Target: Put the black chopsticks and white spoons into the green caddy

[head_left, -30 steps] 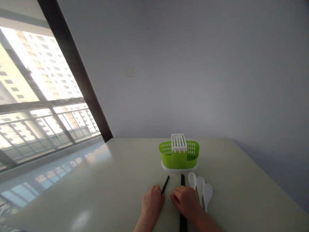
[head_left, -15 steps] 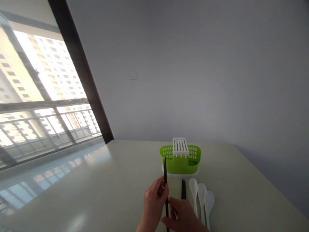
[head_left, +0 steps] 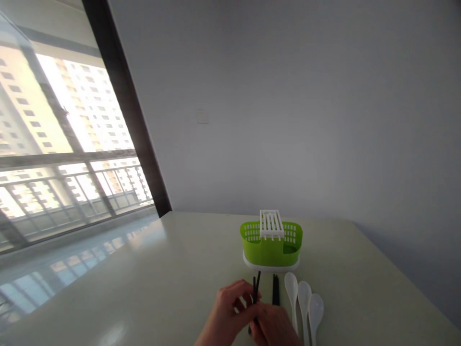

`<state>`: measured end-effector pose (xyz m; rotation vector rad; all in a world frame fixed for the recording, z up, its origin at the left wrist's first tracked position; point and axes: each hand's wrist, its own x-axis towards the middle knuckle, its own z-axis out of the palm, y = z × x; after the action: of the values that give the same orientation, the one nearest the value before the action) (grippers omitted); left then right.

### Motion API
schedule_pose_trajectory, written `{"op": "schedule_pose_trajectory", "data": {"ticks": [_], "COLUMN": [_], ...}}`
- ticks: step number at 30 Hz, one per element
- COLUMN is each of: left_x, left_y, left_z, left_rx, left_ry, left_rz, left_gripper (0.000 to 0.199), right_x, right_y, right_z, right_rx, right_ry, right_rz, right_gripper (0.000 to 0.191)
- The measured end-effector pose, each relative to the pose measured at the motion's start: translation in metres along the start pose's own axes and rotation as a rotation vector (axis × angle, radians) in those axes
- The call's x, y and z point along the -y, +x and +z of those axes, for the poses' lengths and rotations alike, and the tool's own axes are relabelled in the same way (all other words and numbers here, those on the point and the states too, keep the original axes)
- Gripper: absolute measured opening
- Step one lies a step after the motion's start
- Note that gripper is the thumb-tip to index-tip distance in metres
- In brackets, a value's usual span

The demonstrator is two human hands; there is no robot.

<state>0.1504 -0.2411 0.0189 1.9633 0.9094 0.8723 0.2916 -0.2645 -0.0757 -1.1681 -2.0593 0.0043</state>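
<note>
A pair of black chopsticks (head_left: 256,288) is gripped between my hands near the table's front, tips pointing up and slightly apart. My left hand (head_left: 230,307) is closed around them from the left. My right hand (head_left: 272,324) meets it from the right, its fingers closed on their lower part, which is mostly hidden. Just beyond my right hand, more black chopsticks (head_left: 275,290) lie on the table. To their right lie three white spoons (head_left: 304,293), bowls pointing away from me. A green basket (head_left: 272,252) with a white slatted rack (head_left: 272,224) on top stands behind them.
The pale table (head_left: 173,283) stretches to the grey wall (head_left: 273,115), which carries a switch plate (head_left: 202,117). A large window (head_left: 72,158) with a dark frame is at the left. The basket rests on a white base (head_left: 272,268).
The chopsticks have come down and lean a little to the right, their tips now spread. My hands have drawn together. The whole view has shifted slightly.
</note>
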Motion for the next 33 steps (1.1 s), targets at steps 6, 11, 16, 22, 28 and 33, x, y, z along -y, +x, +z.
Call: {"op": "schedule_pose_trajectory", "data": {"ticks": [6,11,16,22,28,33], "left_x": [0.007,0.009,-0.001,-0.034,-0.053,-0.02], "left_y": [0.006,0.005,0.004,0.027,0.1,0.172], "left_z": [-0.004,-0.006,-0.013,-0.063,-0.103,-0.073], "left_rx": [0.039,0.064,0.072,-0.224,-0.54,-0.28], "left_ry": [-0.106,-0.109,0.049,0.107,0.152,0.414], "left_rz": [-0.044,-0.05,-0.043,0.043,0.151,0.06], "left_gripper": [0.01,0.016,0.017,0.024,0.034,0.029], "right_x": [-0.006,-0.007,-0.006,-0.01,-0.018,-0.028], "right_y": [0.0,0.0,0.001,0.004,0.003,0.0], "right_z": [0.007,0.008,0.001,-0.017,-0.011,0.007], "right_rx": [0.12,0.216,0.262,0.217,0.143,0.066], "right_ry": [0.048,0.054,0.056,0.048,-0.018,-0.062], "right_rz": [0.058,0.079,0.127,0.18,0.106,0.021], "right_gripper": [0.02,0.023,0.025,0.036,0.023,0.024]}}
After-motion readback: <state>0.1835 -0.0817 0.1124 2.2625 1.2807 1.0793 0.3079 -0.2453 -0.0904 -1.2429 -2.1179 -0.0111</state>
